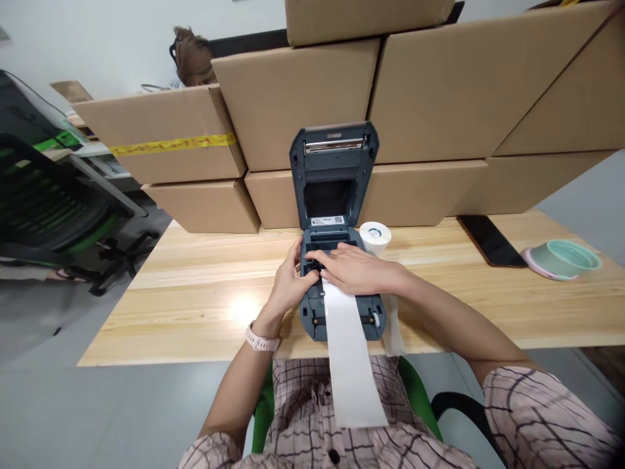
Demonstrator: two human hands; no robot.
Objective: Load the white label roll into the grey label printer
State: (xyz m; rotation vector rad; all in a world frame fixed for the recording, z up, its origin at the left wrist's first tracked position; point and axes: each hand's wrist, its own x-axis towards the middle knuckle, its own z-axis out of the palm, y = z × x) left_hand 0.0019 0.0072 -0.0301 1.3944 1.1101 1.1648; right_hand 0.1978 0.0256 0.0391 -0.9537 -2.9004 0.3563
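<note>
Inside of printer [309, 316] partly hidden; top carton [361, 23], left chair [43, 195] cut off.

A pale wall [112, 39] is partly hidden by brown boxes [297, 98], which are stacked along the far side of a wooden table [205, 280]. Glare [244, 306] is cast on the tabletop. At the left, a black-and-green chair [43, 195] is seen on the grey floor [97, 417], near a desk [100, 150].

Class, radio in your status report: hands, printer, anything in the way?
Left hand at left edge of printer, right hand over its open base. Lid up, white strip hanging past the front. Right hand blocks view of part inside.
</note>
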